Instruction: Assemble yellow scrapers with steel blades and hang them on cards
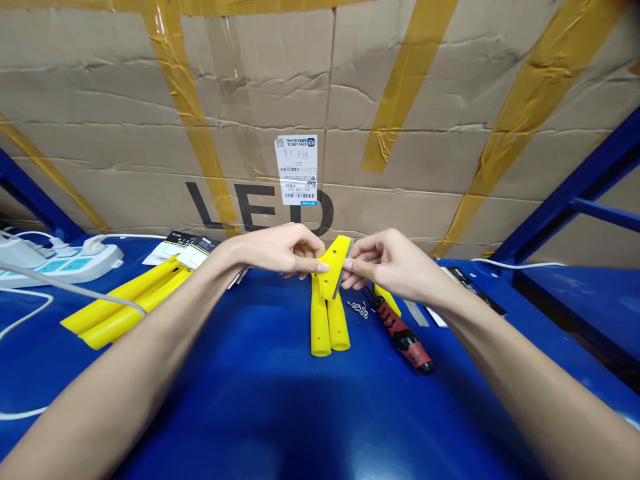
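Between my hands is a yellow scraper head [335, 261], held up over the table with a thin metal blade [342, 273] along its right edge. My left hand [287, 250] pinches the yellow body from the left. From the other side, the thumb and fingers of my right hand [383, 263] close on the blade edge. Beneath them lie two yellow tube handles [329, 330], side by side. A red and black screwdriver [401, 332] rests right of these, beside several small screws [359, 309].
More yellow handles [125, 300] and packaging cards [195, 250] lie at left, near a white power strip [65, 265] with cables. A metal blade [416, 313] lies at right. A large taped carton [280, 80] stands behind the blue table [280, 413], between blue frame bars [575, 187].
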`<state>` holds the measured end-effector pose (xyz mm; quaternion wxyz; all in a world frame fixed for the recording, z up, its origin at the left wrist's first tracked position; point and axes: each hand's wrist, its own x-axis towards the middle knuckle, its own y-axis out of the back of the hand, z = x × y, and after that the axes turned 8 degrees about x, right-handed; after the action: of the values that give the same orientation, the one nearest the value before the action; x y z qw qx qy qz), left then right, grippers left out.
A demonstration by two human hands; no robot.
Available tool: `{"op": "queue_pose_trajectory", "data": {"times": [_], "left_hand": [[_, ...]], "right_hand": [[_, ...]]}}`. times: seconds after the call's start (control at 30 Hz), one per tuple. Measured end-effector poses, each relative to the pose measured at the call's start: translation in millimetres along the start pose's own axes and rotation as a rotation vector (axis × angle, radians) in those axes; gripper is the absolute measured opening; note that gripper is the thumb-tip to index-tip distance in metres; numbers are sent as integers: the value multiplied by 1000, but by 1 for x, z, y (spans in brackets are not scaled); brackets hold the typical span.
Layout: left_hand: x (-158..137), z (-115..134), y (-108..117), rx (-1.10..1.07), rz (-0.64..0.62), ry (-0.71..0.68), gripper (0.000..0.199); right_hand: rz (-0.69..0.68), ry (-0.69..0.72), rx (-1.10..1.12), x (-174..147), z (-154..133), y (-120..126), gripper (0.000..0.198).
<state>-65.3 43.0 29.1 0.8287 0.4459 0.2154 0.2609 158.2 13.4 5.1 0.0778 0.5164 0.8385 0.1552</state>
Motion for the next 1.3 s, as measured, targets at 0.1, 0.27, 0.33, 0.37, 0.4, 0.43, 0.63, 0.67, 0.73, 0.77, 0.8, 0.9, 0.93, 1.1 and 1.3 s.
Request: {"op": "queue_pose_trajectory", "data": {"times": [0.1,0.27,0.33,0.37,0.4,0.43,0.63,0.67,0.73,0.77,0.8,0.9,0.93,1.1,1.3], "left_hand": [[-1,0,0,-17,-1,-3,33],[-2,3,0,-11,14,2,31],[-1,3,-1,-8,48,-4,32],[-1,3,-1,-4,70,-9,33],[-1,3,-1,1,89,-12,34],[0,3,-1,6,104,-14,35],[1,5,-1,39,135,5,38],[0,5,-1,42,136,6,38],[0,5,-1,40,131,11,36],[1,5,-1,42,128,12,35],[1,5,-1,49,126,11,34],[2,2,-2,102,139,1,32],[2,1,-3,120,146,-6,31],[4,0,-5,177,163,-49,33],[4,4,-7,218,208,-71,36]], "right_hand": [[1,10,3,0,0,-1,13],[26,-5,22,-2,-4,1,11],[60,-14,42,-3,-7,2,10],[81,-15,49,-3,-7,3,9],[99,-15,53,-3,-8,4,8],[114,-16,55,-3,-8,4,7],[142,-18,74,-2,-7,6,7],[142,-15,73,-2,-7,6,8],[122,-10,76,-3,-7,6,9],[105,-10,78,-3,-7,6,9],[84,-12,81,-3,-7,6,10],[24,-14,101,-3,-7,6,12],[2,-12,106,-3,-7,7,11],[-17,40,47,0,0,9,15],[30,160,-5,3,9,13,29]]}}
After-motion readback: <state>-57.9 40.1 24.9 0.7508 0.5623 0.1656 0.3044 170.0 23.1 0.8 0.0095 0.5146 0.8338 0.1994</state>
